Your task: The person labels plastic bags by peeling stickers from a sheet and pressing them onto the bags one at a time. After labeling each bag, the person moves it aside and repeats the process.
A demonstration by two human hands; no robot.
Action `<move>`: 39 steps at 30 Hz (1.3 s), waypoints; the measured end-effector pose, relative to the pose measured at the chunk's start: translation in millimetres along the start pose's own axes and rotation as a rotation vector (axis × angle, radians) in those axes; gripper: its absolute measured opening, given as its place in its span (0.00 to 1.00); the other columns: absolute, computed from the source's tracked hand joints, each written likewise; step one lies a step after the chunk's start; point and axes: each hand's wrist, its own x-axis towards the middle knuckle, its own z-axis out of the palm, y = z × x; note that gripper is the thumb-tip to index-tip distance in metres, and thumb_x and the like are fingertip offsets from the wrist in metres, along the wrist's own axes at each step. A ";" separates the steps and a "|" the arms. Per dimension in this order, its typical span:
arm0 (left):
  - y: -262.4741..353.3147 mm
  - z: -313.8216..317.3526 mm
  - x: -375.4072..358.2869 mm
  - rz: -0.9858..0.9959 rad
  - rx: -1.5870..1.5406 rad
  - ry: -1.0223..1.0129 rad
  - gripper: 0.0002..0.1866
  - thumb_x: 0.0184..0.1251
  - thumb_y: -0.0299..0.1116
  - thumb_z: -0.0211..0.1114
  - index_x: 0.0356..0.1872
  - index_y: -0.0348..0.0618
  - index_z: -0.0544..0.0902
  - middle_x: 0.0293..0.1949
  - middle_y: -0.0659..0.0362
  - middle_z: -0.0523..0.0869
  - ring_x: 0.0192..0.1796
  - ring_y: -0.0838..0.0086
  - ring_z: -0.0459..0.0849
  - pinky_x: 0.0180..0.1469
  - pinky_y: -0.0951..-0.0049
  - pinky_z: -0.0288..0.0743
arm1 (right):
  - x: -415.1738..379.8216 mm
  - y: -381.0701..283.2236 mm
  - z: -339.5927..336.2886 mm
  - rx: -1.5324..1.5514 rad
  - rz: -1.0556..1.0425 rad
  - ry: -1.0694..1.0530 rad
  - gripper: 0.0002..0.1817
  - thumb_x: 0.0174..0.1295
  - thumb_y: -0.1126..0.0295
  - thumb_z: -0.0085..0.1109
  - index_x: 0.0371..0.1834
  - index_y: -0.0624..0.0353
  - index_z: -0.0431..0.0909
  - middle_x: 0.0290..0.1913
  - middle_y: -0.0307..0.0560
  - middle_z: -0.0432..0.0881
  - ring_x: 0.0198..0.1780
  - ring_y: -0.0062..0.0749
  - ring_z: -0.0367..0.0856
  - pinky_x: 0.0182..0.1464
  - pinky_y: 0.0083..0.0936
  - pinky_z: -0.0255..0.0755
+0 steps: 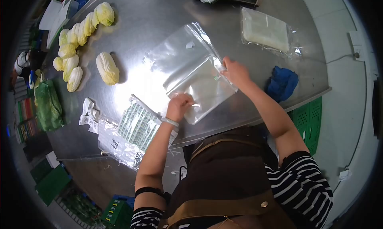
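Clear plastic bags [205, 95] lie on the metal table in front of me, with another clear sheet [175, 49] spread just beyond them. My left hand [180, 106] rests on the near left part of the bags, fingers curled together at the film. At the upper right edge of the bags, my right hand [235, 72] has its fingers closed on the plastic. A sheet of small printed labels [139, 121] lies left of my left hand, on a clear packet [113, 143]. One napa cabbage [107, 68] lies alone farther left.
A row of cabbages [81, 31] runs along the table's [139, 13] far left. At the right are a packet of folded film [265, 29] and a crumpled blue bag [282, 84]. Green crates [307, 123] stand below the right edge. A person [23, 63] is at the far left.
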 end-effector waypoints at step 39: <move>-31.3 13.1 9.7 -0.285 -0.496 0.420 0.11 0.67 0.37 0.61 0.27 0.43 0.79 0.20 0.61 0.75 0.24 0.74 0.74 0.29 0.74 0.68 | 6.6 -26.0 -36.9 0.630 -0.178 -0.085 0.12 0.59 0.68 0.63 0.39 0.57 0.70 0.28 0.46 0.78 0.28 0.37 0.76 0.33 0.32 0.71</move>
